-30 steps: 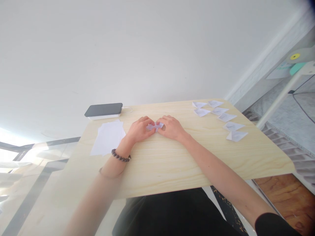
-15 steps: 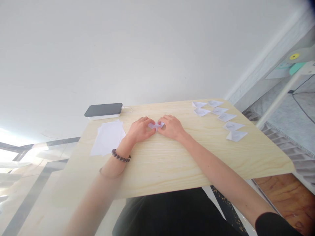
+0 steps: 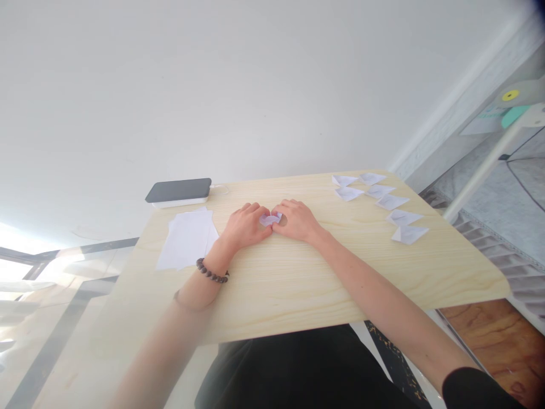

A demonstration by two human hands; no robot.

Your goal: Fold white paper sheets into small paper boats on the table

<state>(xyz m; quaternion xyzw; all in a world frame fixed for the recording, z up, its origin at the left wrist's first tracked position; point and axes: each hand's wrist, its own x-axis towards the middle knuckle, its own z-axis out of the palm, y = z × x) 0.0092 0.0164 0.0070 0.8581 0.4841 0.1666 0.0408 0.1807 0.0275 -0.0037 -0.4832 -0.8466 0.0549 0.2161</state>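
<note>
Folded paper, small and white, is held just above or on a pale wooden surface, to the right of a loose stack of plain sheets, which serves as the landmark. Its left part is gripped by the left hand and its right part by the right hand, both curled nearly closed, with thumbs and fingertips almost meeting around it. Just beyond the stack, a dark-topped flat device is placed, while seven folded paper pieces are laid out well to the stack's right.
</note>
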